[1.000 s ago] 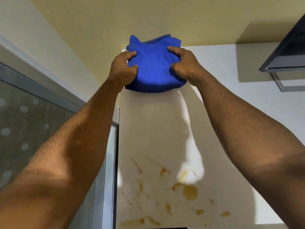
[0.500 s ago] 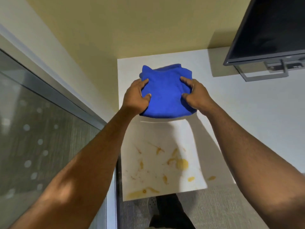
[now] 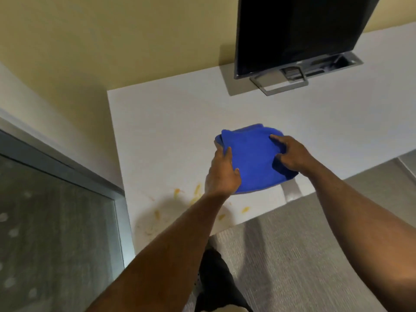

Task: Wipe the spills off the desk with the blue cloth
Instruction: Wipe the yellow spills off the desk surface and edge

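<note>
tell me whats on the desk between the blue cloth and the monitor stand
Nothing: in the head view the white desk is bare between the blue cloth and the monitor stand. The spills lie on the cloth's near side.

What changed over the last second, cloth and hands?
The blue cloth came from the desk's far end, by the wall, toward the near edge; its near edge now hangs close to the orange spills. Left hand and right hand still grip it. Spills are unwiped, as before.
</note>
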Tool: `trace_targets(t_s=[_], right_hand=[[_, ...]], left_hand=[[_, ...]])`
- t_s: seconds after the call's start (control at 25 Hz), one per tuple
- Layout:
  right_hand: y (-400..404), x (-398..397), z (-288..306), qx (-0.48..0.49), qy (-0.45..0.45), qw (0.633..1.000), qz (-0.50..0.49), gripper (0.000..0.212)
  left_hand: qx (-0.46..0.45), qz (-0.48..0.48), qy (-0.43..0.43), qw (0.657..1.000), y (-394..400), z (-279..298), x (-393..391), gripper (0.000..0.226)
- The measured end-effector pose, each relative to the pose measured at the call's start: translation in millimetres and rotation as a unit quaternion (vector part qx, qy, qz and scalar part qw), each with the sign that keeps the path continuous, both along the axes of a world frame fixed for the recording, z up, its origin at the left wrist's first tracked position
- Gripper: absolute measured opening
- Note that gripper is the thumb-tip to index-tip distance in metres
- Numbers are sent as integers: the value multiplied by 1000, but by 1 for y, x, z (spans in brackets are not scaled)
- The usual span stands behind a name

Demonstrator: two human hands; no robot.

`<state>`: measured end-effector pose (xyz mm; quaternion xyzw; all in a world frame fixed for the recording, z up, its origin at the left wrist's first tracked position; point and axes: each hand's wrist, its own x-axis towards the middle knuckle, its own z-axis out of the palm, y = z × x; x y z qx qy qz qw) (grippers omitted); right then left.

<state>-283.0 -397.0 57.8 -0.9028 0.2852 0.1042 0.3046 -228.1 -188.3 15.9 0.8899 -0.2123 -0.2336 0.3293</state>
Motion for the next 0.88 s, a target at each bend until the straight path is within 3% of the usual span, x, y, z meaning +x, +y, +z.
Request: trace_targets(t_s=[0.08, 0.16, 0.24, 0.32, 0.4, 0.48, 0.6, 0.88], right_hand=[[3, -13, -21, -31, 45, 998, -9, 65], [15, -17, -34, -122, 46, 990, -57, 59], [31, -13, -42, -165, -26, 983, -75, 55], [48, -4, -50, -167, -79, 983, -8, 60], [62, 8, -64, -134, -60, 988, 41, 72], [71, 17, -79, -98, -5, 995, 29, 86], [76, 21, -95, -164, 44, 983, 75, 95], [3, -10, -106, -210, 8, 976, 54, 64]], left_hand=[[77, -18, -22, 997, 1, -8, -6, 68], [121, -16, -106, 987, 8, -11, 0, 55], [122, 33, -189, 974, 29, -11, 22, 44], [130, 75, -225, 963, 61, -13, 54, 42], [156, 72, -230, 958, 100, -19, 84, 41], [189, 35, -215, 958, 135, -29, 102, 47], [230, -24, -212, 949, 177, -48, 118, 54], [273, -1, -152, 950, 226, -69, 127, 60]])
